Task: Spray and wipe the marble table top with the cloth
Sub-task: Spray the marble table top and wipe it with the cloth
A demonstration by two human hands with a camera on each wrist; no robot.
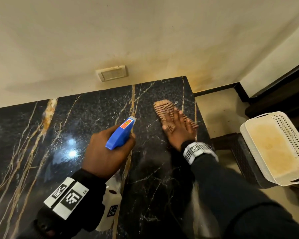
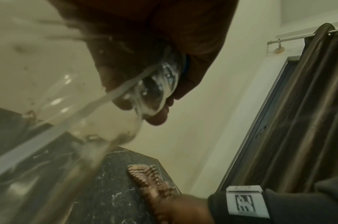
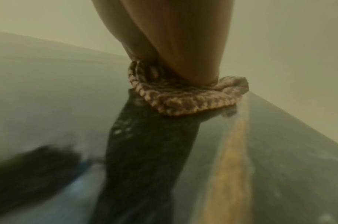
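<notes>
Wiping under way, by the look of it, with spraying paused. Right hand point(image 1: 177, 131) pressed flat, fingers straight and spread, on top of the striped cloth point(image 1: 164, 107), at about one o'clock on the marble table top point(image 1: 86, 114), close to the far right corner and the right edge. Cloth lying flat on the stone, part poking out beyond the fingertips toward the wall point(image 1: 145, 40). Left hand point(image 1: 105, 152) curled round the neck of the spray bottle point(image 1: 121, 133), held above the slab near centre, blue head pointing toward twelve o'clock; clear body point(image 2: 68, 115) hanging below the palm. Whether a finger sits on the trigger: cannot tell.

Probably early to midway: a glossy patch at nine o'clock, but no telling how much has been wiped.

Next move likely calls for steady downward pressure and overlapping strokes from one o'clock back toward six, minding the right edge so the cloth stays on the slab. White basket point(image 1: 274, 149) standing off the table at three o'clock, well apart.
</notes>
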